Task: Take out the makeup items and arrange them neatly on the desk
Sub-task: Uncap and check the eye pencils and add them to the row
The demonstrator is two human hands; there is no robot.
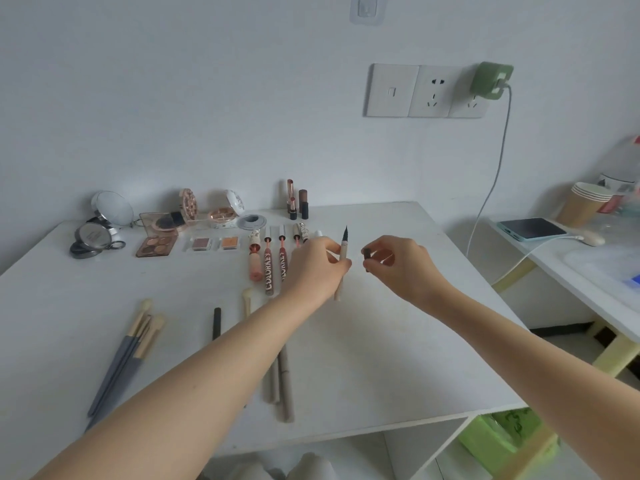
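Left hand (313, 263) fingers pinch the uncapped eyeliner pen (343, 263) upright above the worktop (398, 323), while right hand (398, 261) fingers grip its dark cap (367, 255) just beside.

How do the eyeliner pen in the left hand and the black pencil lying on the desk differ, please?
The eyeliner pen is beige with a dark pointed tip; the black pencil is dark all over. The pen is pinched in the left hand above the desk, tip up, uncapped, its cap held in the right hand; the pencil lies flat, untouched. Both are slim sticks.
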